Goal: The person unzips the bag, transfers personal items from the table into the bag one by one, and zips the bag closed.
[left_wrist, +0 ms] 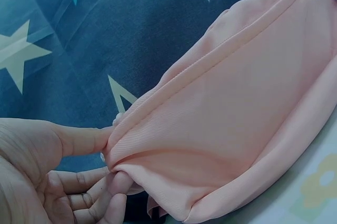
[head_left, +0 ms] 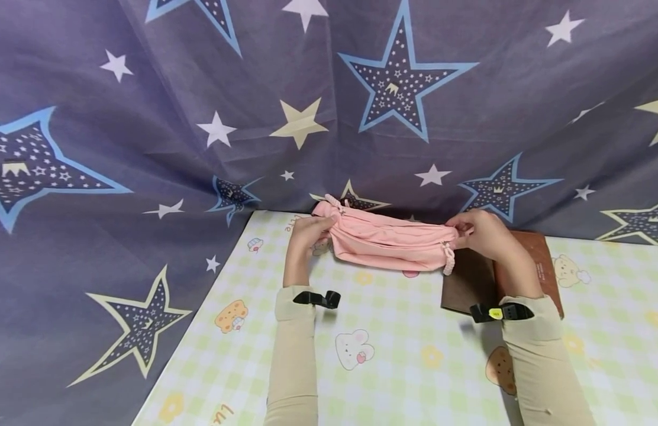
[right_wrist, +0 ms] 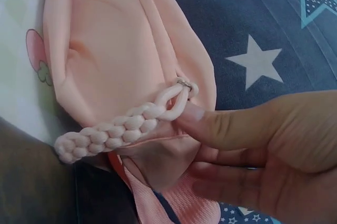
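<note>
Looking down through the head view, I find the pink pouch [head_left: 393, 245] at the far edge of the checked tabletop [head_left: 393, 313], just before the starred cloth [head_left: 329, 118], so little room shows behind it. The left hand [head_left: 310, 234] pinches its left end, the right hand [head_left: 486, 236] its right; they are well apart. I have broad room on the near side, between the sleeves [head_left: 293, 355]. On the right, a dark brown panel [head_left: 469, 281] and a reddish-brown cover [head_left: 542, 266] lie under the right hand; lettering on the cover is too small to read, like that on the strap's yellow tag [head_left: 496, 313].

From the left wrist, I see thumb and fingers gripping the pouch's corner; a seam slants up its side.

From the right wrist, I see thumb and fingers clamped on the end beside a braided pull [right_wrist: 113, 132]; I find no readable brand.
</note>
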`<move>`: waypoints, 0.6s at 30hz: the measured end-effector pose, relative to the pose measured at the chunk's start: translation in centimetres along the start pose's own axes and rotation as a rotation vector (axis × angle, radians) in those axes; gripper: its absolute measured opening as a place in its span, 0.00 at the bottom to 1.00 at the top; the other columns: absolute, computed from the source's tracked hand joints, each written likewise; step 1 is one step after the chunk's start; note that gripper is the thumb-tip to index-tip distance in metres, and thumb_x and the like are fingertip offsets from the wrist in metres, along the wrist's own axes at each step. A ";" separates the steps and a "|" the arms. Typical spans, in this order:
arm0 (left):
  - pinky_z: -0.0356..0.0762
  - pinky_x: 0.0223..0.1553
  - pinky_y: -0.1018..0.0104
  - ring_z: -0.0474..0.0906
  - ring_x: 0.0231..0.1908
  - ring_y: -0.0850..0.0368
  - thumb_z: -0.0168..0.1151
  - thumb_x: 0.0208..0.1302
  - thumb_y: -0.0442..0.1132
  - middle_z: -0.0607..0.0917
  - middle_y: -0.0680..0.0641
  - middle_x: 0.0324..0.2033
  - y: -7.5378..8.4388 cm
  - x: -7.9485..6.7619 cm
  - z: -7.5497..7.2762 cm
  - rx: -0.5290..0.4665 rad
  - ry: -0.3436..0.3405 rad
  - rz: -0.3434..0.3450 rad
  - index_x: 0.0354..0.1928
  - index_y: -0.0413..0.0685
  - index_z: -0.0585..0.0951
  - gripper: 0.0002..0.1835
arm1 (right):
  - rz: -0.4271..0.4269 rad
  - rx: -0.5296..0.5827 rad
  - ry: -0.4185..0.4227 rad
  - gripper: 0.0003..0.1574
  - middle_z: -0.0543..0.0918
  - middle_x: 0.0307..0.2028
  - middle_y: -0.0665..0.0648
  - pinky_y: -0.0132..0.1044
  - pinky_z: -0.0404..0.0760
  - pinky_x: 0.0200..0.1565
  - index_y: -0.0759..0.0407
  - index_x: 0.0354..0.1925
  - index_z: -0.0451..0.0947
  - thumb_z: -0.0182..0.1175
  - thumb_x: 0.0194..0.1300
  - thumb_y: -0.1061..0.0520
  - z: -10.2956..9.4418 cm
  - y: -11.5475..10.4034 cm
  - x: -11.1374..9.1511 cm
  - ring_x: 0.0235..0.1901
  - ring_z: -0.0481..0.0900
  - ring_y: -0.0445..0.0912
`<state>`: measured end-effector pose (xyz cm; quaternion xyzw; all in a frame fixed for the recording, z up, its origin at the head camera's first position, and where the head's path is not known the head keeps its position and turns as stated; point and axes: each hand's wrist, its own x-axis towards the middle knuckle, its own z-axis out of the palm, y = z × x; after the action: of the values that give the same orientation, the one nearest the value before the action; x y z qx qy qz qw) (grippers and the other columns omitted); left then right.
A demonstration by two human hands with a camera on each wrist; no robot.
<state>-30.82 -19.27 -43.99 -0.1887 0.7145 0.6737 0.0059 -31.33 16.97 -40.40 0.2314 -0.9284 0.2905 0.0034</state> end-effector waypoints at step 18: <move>0.77 0.52 0.51 0.76 0.24 0.62 0.66 0.58 0.44 0.79 0.53 0.22 0.3 0.0 0.0 0.084 -0.015 0.002 0.43 0.37 0.82 0.18 | 0.045 0.315 0.114 0.05 0.83 0.26 0.65 0.32 0.76 0.21 0.69 0.33 0.83 0.63 0.55 0.71 1.9 1.0 0.2 0.20 0.74 0.40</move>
<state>-30.90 -19.25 -43.75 -0.1826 0.7422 0.6446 0.0185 -31.64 16.55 -42.49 0.1915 -0.8747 0.4451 0.0133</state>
